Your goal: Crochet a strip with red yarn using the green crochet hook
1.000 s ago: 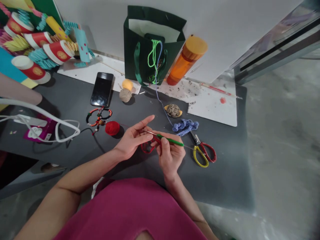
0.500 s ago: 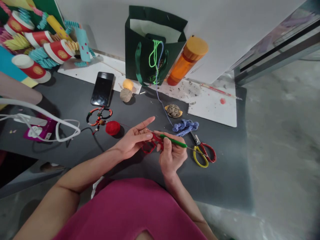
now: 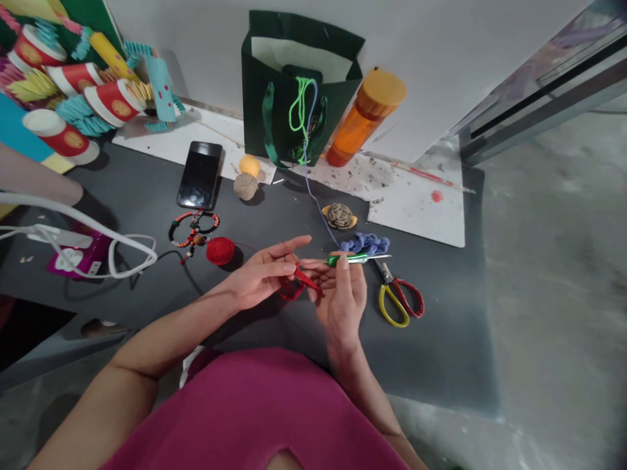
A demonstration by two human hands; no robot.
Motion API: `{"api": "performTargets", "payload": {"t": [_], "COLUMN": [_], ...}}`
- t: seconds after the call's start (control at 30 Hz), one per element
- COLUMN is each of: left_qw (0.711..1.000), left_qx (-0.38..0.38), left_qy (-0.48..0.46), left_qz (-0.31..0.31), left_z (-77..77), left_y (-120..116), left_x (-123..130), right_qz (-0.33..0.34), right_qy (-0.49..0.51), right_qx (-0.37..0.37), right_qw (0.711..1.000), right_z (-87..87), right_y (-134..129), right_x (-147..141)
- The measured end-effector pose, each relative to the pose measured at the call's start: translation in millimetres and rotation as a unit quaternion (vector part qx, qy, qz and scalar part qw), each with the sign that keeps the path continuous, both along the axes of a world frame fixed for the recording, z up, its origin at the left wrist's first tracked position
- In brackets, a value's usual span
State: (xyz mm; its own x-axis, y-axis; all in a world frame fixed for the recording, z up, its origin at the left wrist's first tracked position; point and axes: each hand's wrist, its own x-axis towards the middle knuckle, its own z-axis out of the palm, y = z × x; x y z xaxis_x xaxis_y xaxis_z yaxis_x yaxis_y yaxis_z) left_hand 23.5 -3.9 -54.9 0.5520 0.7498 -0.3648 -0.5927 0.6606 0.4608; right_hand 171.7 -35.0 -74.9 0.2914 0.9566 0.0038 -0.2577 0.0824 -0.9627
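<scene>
My left hand (image 3: 262,277) pinches a narrow strip of red crochet (image 3: 306,279) between thumb and fingers, its index finger stretched out. In my right hand (image 3: 343,294) is a crochet hook with a green handle (image 3: 353,260), gripped by thumb and fingers, its metal shaft sticking out to the right. The other end of the hook lies near my left fingertips. A thin thread runs from the red yarn ball (image 3: 220,250) to my left hand. Blue crochet (image 3: 365,244) rests just beyond my right hand, beside scissors (image 3: 393,301) with one yellow and one red handle.
Behind the hands are a crocheted brown flower (image 3: 339,216), brown yarn ball (image 3: 245,187), phone (image 3: 200,175), beaded bracelets (image 3: 194,228), dark green bag (image 3: 279,117) and orange bottle (image 3: 365,117). White cables (image 3: 122,238) and paper-cup crafts (image 3: 110,103) are at left.
My right hand has turned palm up, and the hook has swung from a slant to nearly level. My left index finger has moved slightly right.
</scene>
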Motion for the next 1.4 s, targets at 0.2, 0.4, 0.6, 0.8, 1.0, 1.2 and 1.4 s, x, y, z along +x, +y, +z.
{"api": "performTargets", "payload": {"t": [0.2,0.4,0.6,0.8,1.0,1.2,1.4], "left_qw": [0.998,0.993,0.988,0.985,0.984,0.982,0.982], "left_qx": [0.043,0.074,0.101,0.123,0.127,0.129,0.132], "left_qy": [0.037,0.073,0.109,0.113,0.116,0.127,0.129], "left_qz": [0.038,0.050,0.046,0.044,0.040,0.044,0.047], "left_z": [4.6,4.6,2.4,2.1,3.0,3.0,2.0], "left_y": [-3.7,-3.1,-3.0,-2.6,-2.2,-0.9,-0.6], "left_x": [3.3,3.1,2.3,0.4,-0.4,-2.0,-1.9], "right_qz": [0.014,-0.008,-0.015,-0.015,-0.013,-0.021,-0.006], "right_qy": [0.086,0.109,0.092,0.073,0.028,0.001,-0.042], "right_qx": [-0.087,-0.089,-0.088,-0.066,-0.052,-0.047,-0.014], "right_qw": [0.992,0.990,0.992,0.995,0.998,0.999,0.999], "right_z": [15.2,19.3,18.1,17.2,19.5,22.4,22.9], "right_y": [-2.9,0.7,1.3,1.8,1.1,0.5,-1.0], "right_x": [-10.1,-5.6,-2.9,1.2,3.6,3.3,7.4]}}
